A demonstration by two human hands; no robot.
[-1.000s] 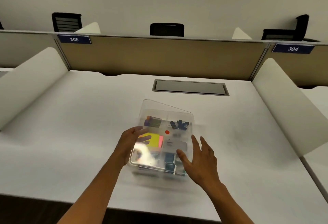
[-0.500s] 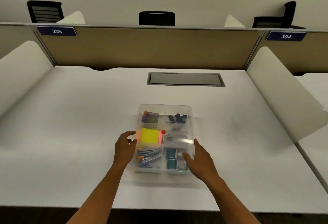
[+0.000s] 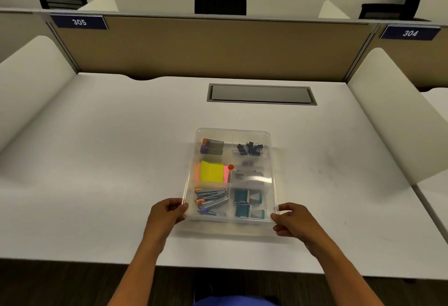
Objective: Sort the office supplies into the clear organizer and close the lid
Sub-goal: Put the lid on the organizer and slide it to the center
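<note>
I see the clear organizer lying flat on the white tabletop, near the near edge and about midway between left and right. Its lid is down over the compartments. My left hand grips the near left corner of the organizer, fingers curled over its edge. My right hand grips the near right corner the same way, thumb and fingers pinching the rim.

Through the lid I can make out the contents. In the far left compartment lie two small tubes with orange and purple caps. In the far right compartment sits a cluster of dark binder clips. In the middle left is a stack of yellow sticky notes on pink and orange ones, with a small red dot just beside it. In the middle right is a grey box whose label I cannot read. Near left holds blue, staple-like pieces; near right holds two teal items, too blurred to tell.

Farther off, a grey cable hatch is set into the tabletop, and the tan partition behind carries plates marked 305 and 304.
</note>
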